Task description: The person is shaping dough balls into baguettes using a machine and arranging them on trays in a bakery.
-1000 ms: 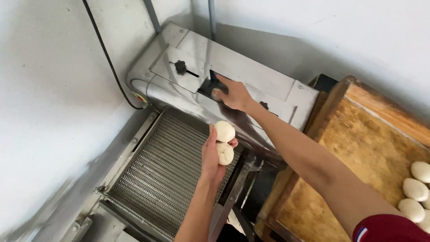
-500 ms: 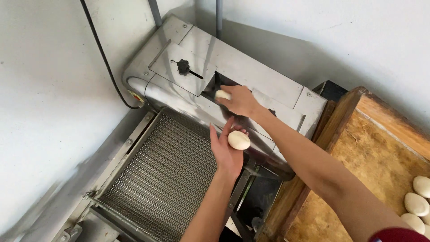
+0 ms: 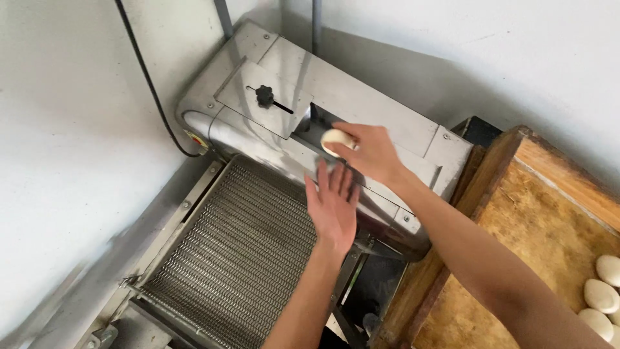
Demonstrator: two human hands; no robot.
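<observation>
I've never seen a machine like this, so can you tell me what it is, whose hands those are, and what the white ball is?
The picture comes from a camera worn on a person's head, looking down, so both bare arms are that person's own. The grey metal box against the wall is a machine with a dark slot on top and a black knob beside it. In front of it lies a wire belt, like a metal mat. The right hand holds a small white dough ball at the slot. The left hand is open and flat over the machine's front, and I see nothing in it. On the right stands a wooden tray with more dough balls at its edge. A black cable runs down the wall to the machine.
</observation>
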